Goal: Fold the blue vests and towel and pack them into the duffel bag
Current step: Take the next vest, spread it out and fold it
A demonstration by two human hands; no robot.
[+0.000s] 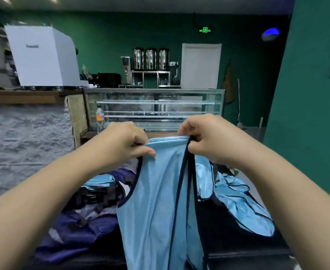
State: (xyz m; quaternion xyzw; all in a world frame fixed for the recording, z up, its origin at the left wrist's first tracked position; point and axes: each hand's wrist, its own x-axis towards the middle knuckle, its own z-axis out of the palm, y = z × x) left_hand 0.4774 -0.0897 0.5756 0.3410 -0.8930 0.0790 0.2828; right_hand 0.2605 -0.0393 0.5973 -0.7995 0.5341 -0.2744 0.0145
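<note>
- A light blue vest with dark trim is held up in the air in front of the person, and its lower part hangs down past the bottom edge of the view.
- The left hand is clamped on the vest's top left corner, the cloth being pinched between the thumb and the curled fingers.
- The right hand is clamped on the top right corner, where the dark trim is gathered under the curled fingers.
- The top edge of the vest is stretched nearly level between the two hands, which are kept apart from each other.
- A dark blue duffel bag is seen on the dark tabletop, below and to the left of the held vest, with a black strap across it.
- A folded light blue piece is seen at the top of the bag; whether it lies inside or on top cannot be told.
- More light blue vests are spread loosely on the tabletop to the right of the held one.
- A glass display case is seen beyond the hands, with a plastic bottle beside its left end.
- Three steel urns are lined up on a rack against the green wall behind.
</note>
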